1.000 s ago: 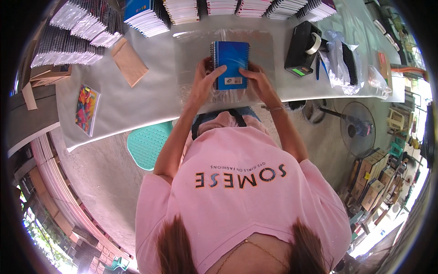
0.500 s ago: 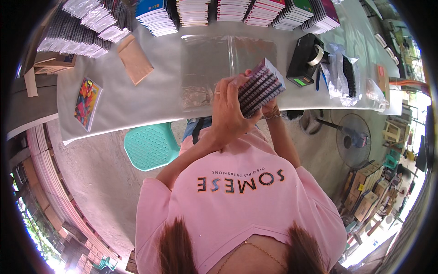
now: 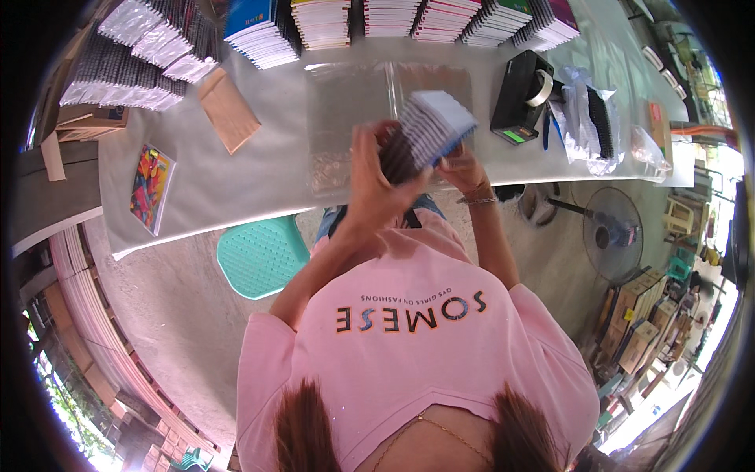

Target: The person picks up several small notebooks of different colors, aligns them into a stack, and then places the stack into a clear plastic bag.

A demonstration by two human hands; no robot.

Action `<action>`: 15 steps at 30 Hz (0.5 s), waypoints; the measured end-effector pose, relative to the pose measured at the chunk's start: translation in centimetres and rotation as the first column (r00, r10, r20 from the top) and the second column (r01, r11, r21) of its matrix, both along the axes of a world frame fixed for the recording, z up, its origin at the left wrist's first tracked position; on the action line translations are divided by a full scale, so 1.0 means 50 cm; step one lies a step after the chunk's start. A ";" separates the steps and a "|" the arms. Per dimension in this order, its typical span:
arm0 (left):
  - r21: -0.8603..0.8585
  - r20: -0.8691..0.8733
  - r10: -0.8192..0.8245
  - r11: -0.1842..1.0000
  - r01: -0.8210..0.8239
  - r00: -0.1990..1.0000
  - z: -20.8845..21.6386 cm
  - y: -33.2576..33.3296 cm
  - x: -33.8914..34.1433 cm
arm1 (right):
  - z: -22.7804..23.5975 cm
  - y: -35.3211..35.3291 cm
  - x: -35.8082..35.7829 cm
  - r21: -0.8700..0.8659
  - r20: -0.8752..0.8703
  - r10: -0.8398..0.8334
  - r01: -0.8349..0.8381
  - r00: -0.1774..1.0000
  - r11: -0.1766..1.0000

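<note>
Between my two hands, above the near part of the table, is a small stack of spiral-bound notebooks [image 3: 440, 118]. It is tilted, its dark coil bindings turned toward my left hand and its white page edges facing up and right. My left hand [image 3: 376, 177], slightly blurred, is wrapped around the bound side. My right hand [image 3: 462, 169] grips the stack from the lower right, its fingers partly hidden under the notebooks. Beneath them lies a clear plastic sheet [image 3: 346, 118] on the covered table.
Notebook stacks [image 3: 322, 23] line the far edge. Wrapped notebooks [image 3: 141, 75] are piled at far left. A brown envelope [image 3: 228, 110] and a colourful notebook [image 3: 151, 189] lie left. A black tape dispenser [image 3: 515, 102] stands right, beside blue-handled scissors [image 3: 550, 130]. A teal stool [image 3: 263, 256] sits below.
The notebook stack has turned in my hands, so more of its white page edges now show. My left hand has shifted slightly left, and the view has moved a little.
</note>
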State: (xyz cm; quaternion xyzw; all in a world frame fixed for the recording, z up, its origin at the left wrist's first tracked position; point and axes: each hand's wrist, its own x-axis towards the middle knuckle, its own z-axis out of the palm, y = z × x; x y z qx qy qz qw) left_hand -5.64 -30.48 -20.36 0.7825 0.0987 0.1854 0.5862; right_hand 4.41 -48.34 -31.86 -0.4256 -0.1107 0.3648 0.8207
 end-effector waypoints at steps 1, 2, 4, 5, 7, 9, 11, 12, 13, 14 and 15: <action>-0.140 -0.077 0.000 0.990 -0.011 0.997 -0.020 0.021 0.020 | 0.015 0.001 -0.001 -0.114 0.114 -0.021 0.034 0.993 0.993; -0.275 -0.156 -0.003 0.960 -0.041 0.988 -0.048 0.043 0.035 | 0.087 0.034 0.008 -0.138 -0.001 0.068 -0.068 0.998 0.988; -0.477 -0.261 -0.078 0.877 -0.058 0.962 -0.118 0.077 0.066 | 0.106 0.058 0.008 -0.257 0.027 0.010 -0.002 1.000 0.966; -0.568 -0.304 -0.126 0.820 -0.073 0.944 -0.139 0.086 0.077 | 0.107 0.065 0.013 -0.314 0.045 -0.020 0.033 0.999 0.949; -0.578 -0.328 -0.146 0.812 -0.076 0.933 -0.145 0.088 0.089 | 0.092 0.067 0.022 -0.335 0.108 -0.054 0.087 0.993 0.938; -0.551 -0.357 -0.154 0.831 -0.075 0.921 -0.159 0.094 0.096 | 0.096 0.075 0.022 -0.367 0.112 -0.075 0.111 0.991 0.924; -0.486 -0.386 -0.149 0.872 -0.064 0.910 -0.185 0.105 0.094 | 0.141 0.095 0.020 -0.413 0.061 -0.086 0.103 0.994 0.905; -0.461 -0.388 -0.146 0.886 -0.054 0.910 -0.197 0.107 0.095 | 0.139 0.095 0.020 -0.423 0.069 -0.087 0.108 0.994 0.900; -0.435 -0.389 -0.142 0.899 -0.046 0.910 -0.208 0.110 0.095 | 0.133 0.095 0.021 -0.433 0.078 -0.087 0.112 0.993 0.894; -0.409 -0.390 -0.136 0.912 -0.039 0.911 -0.220 0.111 0.093 | 0.126 0.096 0.023 -0.443 0.086 -0.086 0.115 0.993 0.889; -0.383 -0.407 -0.135 0.923 -0.034 0.903 -0.206 0.107 0.097 | 0.114 0.092 0.026 -0.448 0.093 -0.101 0.132 0.991 0.884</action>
